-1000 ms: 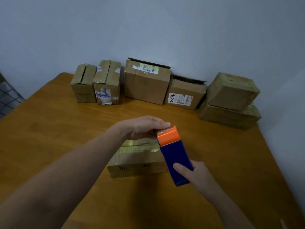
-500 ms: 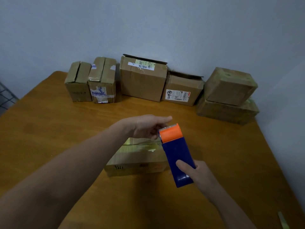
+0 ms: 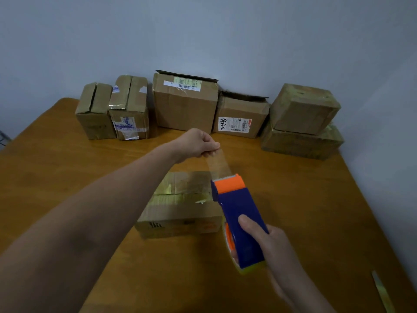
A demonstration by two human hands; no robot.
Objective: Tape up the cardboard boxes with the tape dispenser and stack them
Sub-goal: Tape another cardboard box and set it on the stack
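Right hand (image 3: pixel 273 247) clamped round blue-and-orange plastic tape dispenser (image 3: pixel 237 208), thumb on top. Left hand (image 3: pixel 198 143) pinches end of clear tape strip (image 3: pixel 218 163) drawn from it. Flat brown cardboard box (image 3: pixel 180 206) beneath, on wooden table (image 3: pixel 67 177). 6 cardboard boxes (image 3: pixel 185 105) along wall.

Wooden table (image 3: pixel 67 177) against pale grey-blue wall (image 3: pixel 203 30); dim light; maybe wire rack (image 3: pixel 2 137) far left.

Orange-brown wooden tabletop (image 3: pixel 56 166), which we see backed by a pale grey-blue wall (image 3: pixel 203 30). Near its right front edge we note a thin pale strip (image 3: pixel 381 292) of unclear material, lying flat.
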